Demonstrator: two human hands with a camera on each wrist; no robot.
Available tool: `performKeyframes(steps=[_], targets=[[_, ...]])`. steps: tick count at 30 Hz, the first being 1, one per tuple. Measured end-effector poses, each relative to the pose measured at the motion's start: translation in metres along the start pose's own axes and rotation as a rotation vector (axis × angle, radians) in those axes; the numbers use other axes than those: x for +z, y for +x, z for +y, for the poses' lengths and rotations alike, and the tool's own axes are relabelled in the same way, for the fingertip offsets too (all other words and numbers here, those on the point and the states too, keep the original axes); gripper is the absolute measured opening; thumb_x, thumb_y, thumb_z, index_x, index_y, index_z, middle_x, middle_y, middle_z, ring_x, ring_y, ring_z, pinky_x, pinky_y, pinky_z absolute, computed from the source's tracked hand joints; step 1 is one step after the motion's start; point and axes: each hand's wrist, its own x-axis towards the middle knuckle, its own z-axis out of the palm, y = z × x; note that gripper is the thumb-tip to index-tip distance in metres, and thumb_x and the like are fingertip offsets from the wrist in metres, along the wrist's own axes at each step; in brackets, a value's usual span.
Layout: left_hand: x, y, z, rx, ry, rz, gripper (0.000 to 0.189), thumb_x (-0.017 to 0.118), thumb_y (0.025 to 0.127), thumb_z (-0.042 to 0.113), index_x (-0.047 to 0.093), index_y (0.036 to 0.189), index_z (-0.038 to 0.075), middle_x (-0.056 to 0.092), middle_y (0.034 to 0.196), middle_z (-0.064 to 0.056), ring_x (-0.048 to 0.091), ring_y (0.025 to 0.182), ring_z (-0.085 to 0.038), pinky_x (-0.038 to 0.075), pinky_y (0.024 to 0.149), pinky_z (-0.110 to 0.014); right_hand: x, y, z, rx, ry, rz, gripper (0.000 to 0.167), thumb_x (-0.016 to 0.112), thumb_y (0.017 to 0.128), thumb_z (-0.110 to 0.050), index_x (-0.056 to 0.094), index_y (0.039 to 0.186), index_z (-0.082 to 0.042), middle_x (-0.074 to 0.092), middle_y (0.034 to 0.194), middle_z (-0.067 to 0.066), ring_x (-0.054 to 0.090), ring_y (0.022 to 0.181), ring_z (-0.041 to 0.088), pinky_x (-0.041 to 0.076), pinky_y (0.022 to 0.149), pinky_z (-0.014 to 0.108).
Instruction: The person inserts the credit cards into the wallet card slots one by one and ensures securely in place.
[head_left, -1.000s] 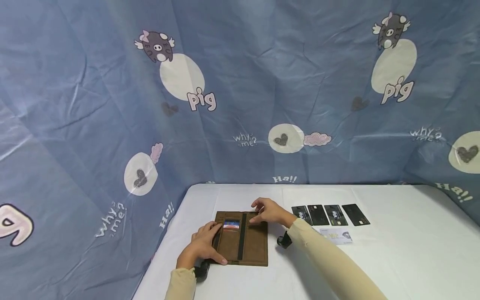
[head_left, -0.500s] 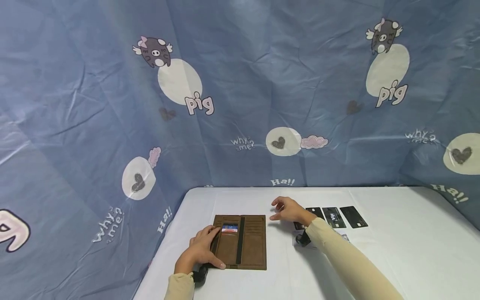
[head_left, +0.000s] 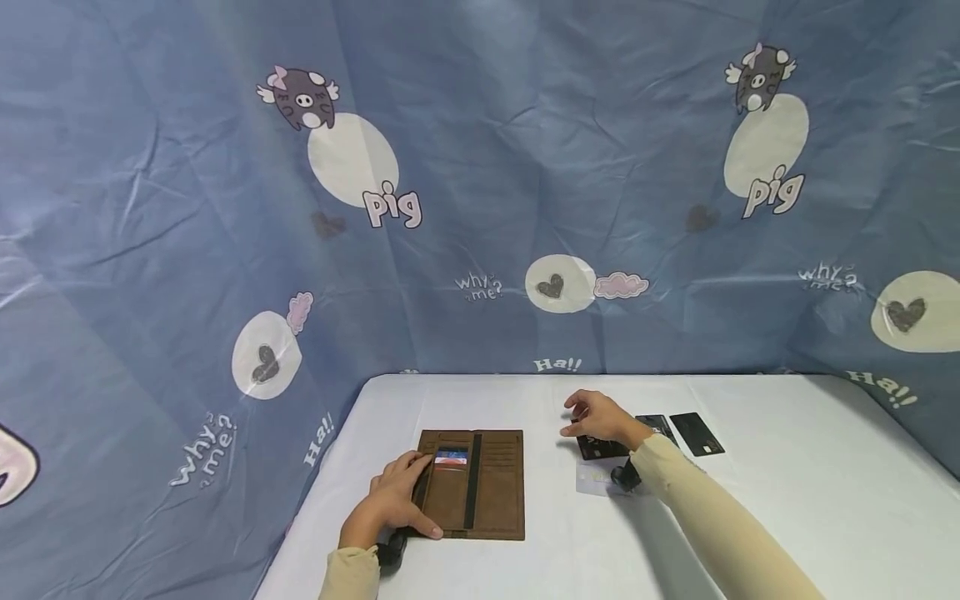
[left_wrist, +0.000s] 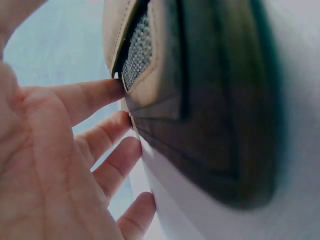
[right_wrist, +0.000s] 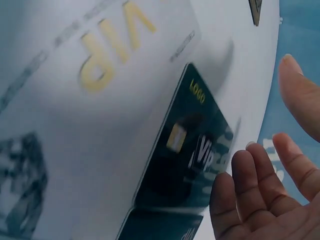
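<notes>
A brown wallet (head_left: 498, 492) lies spread flat on the white table, with a blue, white and red card (head_left: 452, 457) in one of its slots. My left hand (head_left: 390, 502) rests at its left side, thumb by the lower edge. In the left wrist view, nearly straight fingertips touch the wallet's edge (left_wrist: 200, 130). My right hand (head_left: 600, 417) hovers over a black VIP card (right_wrist: 175, 145), fingers loosely bent with nothing between them. A pale VIP card (right_wrist: 117, 45) lies nearer me, partly hidden by the right wrist in the head view.
Further right are another dark card (head_left: 655, 424), partly behind the arm, and a plain black card (head_left: 696, 433). A blue printed curtain (head_left: 480, 167) hangs behind and to the left of the table (head_left: 810, 467).
My right hand has left the wallet's right half and moved right to the cards, now covering part of the leftmost black ones. The left hand stays on the wallet.
</notes>
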Motion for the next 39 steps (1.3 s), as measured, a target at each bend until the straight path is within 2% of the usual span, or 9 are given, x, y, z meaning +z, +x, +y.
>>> performKeyframes(steps=[6, 11, 15, 19, 28, 33, 39], targets=[[0.001, -0.001, -0.002, 0.0, 0.01, 0.021, 0.12, 0.099, 0.049, 0.039, 0.041, 0.149, 0.008, 0.031, 0.156, -0.02, 0.029, 0.141, -0.046, 0.027, 0.108, -0.067, -0.004, -0.003, 0.003, 0.007, -0.011, -0.011, 0.052, 0.087, 0.075, -0.017, 0.062, 0.116, 0.004, 0.065, 0.1, 0.014, 0.061, 0.088, 0.02, 0.052, 0.081, 0.038], [0.002, 0.0, -0.003, 0.002, 0.001, 0.022, 0.119, 0.099, 0.049, 0.037, 0.042, 0.149, 0.007, 0.031, 0.157, -0.021, 0.029, 0.141, -0.046, 0.027, 0.108, -0.067, -0.009, -0.006, 0.005, 0.003, -0.014, -0.007, 0.054, 0.087, 0.074, -0.016, 0.062, 0.117, 0.005, 0.064, 0.105, 0.018, 0.063, 0.093, 0.025, 0.053, 0.081, 0.039], [0.004, -0.002, -0.004, -0.01, -0.011, 0.012, 0.119, 0.099, 0.049, 0.037, 0.042, 0.149, 0.007, 0.03, 0.157, -0.021, 0.027, 0.142, -0.047, 0.025, 0.108, -0.068, -0.013, -0.008, 0.009, 0.033, -0.003, -0.012, 0.054, 0.087, 0.074, -0.013, 0.061, 0.118, 0.004, 0.062, 0.109, 0.019, 0.062, 0.097, 0.028, 0.053, 0.082, 0.041], [0.003, -0.003, -0.006, -0.022, -0.014, 0.011, 0.12, 0.1, 0.048, 0.037, 0.041, 0.149, 0.007, 0.03, 0.157, -0.02, 0.026, 0.142, -0.047, 0.024, 0.109, -0.069, -0.016, -0.01, 0.015, 0.046, 0.021, -0.02, 0.053, 0.086, 0.076, -0.014, 0.061, 0.119, 0.005, 0.061, 0.108, 0.019, 0.061, 0.095, 0.026, 0.052, 0.08, 0.037], [-0.001, 0.0, -0.003, -0.009, 0.005, 0.021, 0.121, 0.1, 0.048, 0.038, 0.041, 0.149, 0.007, 0.03, 0.157, -0.02, 0.027, 0.142, -0.046, 0.026, 0.109, -0.067, -0.023, -0.015, 0.027, 0.096, 0.029, 0.002, 0.059, 0.086, 0.075, -0.014, 0.058, 0.125, 0.002, 0.059, 0.115, 0.021, 0.061, 0.094, 0.025, 0.052, 0.079, 0.039], [-0.002, 0.0, -0.004, -0.012, -0.005, 0.018, 0.121, 0.1, 0.048, 0.036, 0.041, 0.149, 0.007, 0.03, 0.157, -0.02, 0.026, 0.143, -0.046, 0.025, 0.109, -0.068, -0.022, -0.015, 0.027, 0.092, 0.069, -0.037, 0.066, 0.085, 0.072, -0.003, 0.053, 0.13, 0.003, 0.056, 0.116, 0.023, 0.059, 0.088, 0.023, 0.05, 0.077, 0.035], [0.0, 0.0, -0.005, -0.007, -0.008, 0.018, 0.12, 0.099, 0.049, 0.037, 0.041, 0.15, 0.007, 0.03, 0.157, -0.021, 0.027, 0.142, -0.047, 0.025, 0.109, -0.068, -0.016, -0.011, 0.031, 0.04, 0.04, -0.062, 0.068, 0.083, 0.065, 0.008, 0.054, 0.127, 0.005, 0.051, 0.118, 0.026, 0.057, 0.094, 0.026, 0.05, 0.083, 0.037]])
